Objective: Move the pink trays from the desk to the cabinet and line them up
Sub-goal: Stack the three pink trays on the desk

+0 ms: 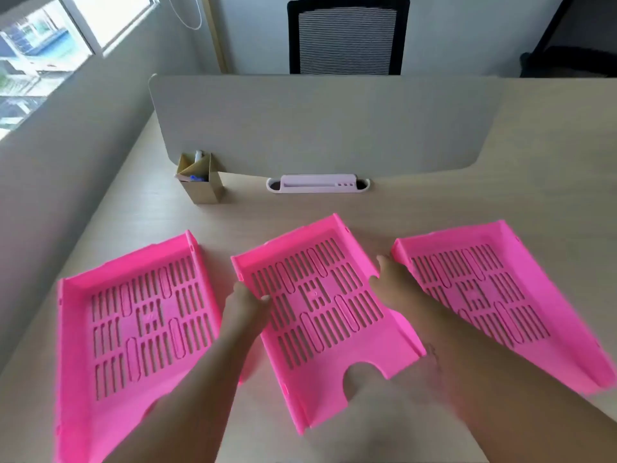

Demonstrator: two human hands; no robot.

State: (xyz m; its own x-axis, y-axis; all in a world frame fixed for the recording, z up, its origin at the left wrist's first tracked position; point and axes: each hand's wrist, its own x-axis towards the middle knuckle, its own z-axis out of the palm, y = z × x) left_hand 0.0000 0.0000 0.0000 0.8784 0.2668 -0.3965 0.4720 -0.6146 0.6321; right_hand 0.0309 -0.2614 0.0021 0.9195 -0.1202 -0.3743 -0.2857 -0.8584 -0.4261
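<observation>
Three pink slotted trays lie side by side on the pale wooden desk (233,215): the left tray (110,379), the middle tray (334,369) and the right tray (541,295). My left hand (245,304) grips the middle tray's left wall, thumb over the rim. On the opposite side, my right hand (392,282) holds that tray's right wall. The middle tray looks tilted, its front edge raised slightly off the desk. The cabinet is out of sight.
A grey divider panel (324,125) stands across the back of the desk. A beige pen holder (200,180) sits at its left foot, a white cable slot (317,184) at its middle. Behind the panel is a black mesh chair (347,36). A window wall runs along the left.
</observation>
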